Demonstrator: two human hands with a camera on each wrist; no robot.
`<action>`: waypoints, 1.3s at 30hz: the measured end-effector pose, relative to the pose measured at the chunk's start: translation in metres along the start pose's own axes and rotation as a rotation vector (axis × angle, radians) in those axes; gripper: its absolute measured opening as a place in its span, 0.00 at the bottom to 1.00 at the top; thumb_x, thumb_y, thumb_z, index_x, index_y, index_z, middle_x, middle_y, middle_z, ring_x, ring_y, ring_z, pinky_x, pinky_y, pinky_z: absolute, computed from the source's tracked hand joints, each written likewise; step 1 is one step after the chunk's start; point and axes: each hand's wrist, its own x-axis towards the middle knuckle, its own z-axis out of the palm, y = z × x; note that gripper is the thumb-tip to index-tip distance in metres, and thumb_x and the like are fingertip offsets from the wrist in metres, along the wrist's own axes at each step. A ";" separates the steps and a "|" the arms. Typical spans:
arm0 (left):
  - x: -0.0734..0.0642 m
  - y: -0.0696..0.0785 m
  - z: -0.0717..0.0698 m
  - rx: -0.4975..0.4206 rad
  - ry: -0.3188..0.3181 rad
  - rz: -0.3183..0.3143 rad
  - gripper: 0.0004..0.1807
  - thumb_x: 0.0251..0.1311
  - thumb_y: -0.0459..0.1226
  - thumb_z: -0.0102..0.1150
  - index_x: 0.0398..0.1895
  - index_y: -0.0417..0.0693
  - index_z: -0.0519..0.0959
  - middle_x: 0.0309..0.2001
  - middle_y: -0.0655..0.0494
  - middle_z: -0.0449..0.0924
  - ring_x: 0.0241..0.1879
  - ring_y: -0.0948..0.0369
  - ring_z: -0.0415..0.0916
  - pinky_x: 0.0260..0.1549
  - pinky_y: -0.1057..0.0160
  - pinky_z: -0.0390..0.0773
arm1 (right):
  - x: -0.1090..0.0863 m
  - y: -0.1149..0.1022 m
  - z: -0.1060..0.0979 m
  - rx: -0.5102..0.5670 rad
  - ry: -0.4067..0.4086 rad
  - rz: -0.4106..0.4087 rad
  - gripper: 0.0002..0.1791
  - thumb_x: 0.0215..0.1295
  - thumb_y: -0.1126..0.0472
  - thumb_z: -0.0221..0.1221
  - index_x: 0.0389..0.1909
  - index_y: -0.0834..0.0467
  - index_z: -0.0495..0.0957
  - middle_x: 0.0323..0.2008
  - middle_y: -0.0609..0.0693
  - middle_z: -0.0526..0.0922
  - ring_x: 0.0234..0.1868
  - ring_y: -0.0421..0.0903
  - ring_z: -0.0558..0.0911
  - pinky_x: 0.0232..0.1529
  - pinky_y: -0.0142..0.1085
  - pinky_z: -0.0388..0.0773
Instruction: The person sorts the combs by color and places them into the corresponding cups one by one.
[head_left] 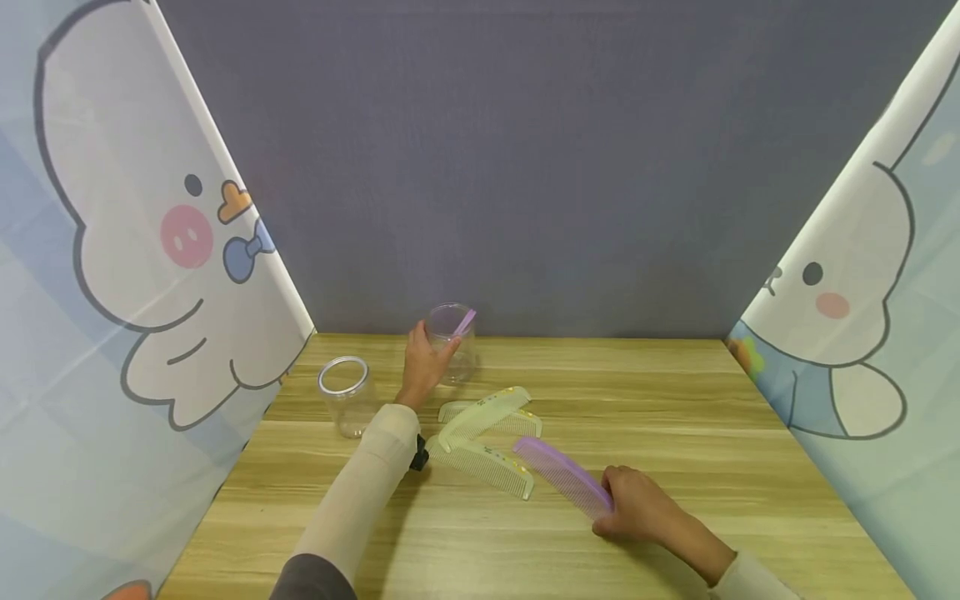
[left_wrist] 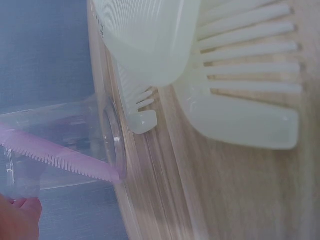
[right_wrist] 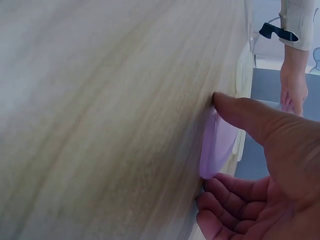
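Note:
My left hand (head_left: 426,358) grips a clear plastic jar (head_left: 465,367) at the back of the table, its thumb round the near side. A purple comb (head_left: 466,322) leans inside that jar, its end poking past the rim; the left wrist view shows the comb (left_wrist: 60,155) slanting down to the jar's base. With thumb and fingers on opposite edges, my right hand (head_left: 637,504) pinches the near end of another purple comb (head_left: 562,472), low over the wood. In the right wrist view this comb (right_wrist: 217,142) sits between the thumb and curled fingers.
Three pale green combs (head_left: 487,468) lie overlapping at the table's middle, beside the left forearm. A second clear jar (head_left: 352,408) with a pale rim stands left of that arm. A grey panel (head_left: 525,167) rises behind the wooden table (head_left: 660,400), with cartoon-printed cloths at both sides.

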 end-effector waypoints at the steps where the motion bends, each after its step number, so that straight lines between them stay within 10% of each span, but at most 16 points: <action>1: 0.000 0.000 0.000 -0.001 0.000 -0.002 0.48 0.63 0.54 0.67 0.74 0.32 0.60 0.65 0.34 0.70 0.67 0.40 0.69 0.69 0.42 0.70 | 0.000 0.000 0.000 -0.006 0.008 0.004 0.22 0.40 0.54 0.77 0.32 0.58 0.76 0.27 0.44 0.75 0.26 0.35 0.71 0.24 0.27 0.71; 14: 0.000 -0.001 0.000 -0.014 0.007 0.001 0.47 0.62 0.53 0.68 0.74 0.32 0.60 0.66 0.33 0.70 0.67 0.40 0.70 0.69 0.42 0.71 | 0.005 0.009 -0.004 0.029 0.048 0.057 0.24 0.41 0.58 0.77 0.38 0.64 0.81 0.30 0.46 0.78 0.29 0.37 0.76 0.27 0.27 0.77; 39: -0.001 0.001 -0.001 -0.051 -0.018 -0.036 0.48 0.63 0.54 0.67 0.75 0.35 0.59 0.67 0.35 0.68 0.67 0.41 0.70 0.69 0.42 0.71 | 0.030 0.031 -0.013 0.054 0.427 -0.036 0.22 0.43 0.60 0.75 0.42 0.61 0.85 0.33 0.49 0.85 0.31 0.37 0.81 0.27 0.28 0.77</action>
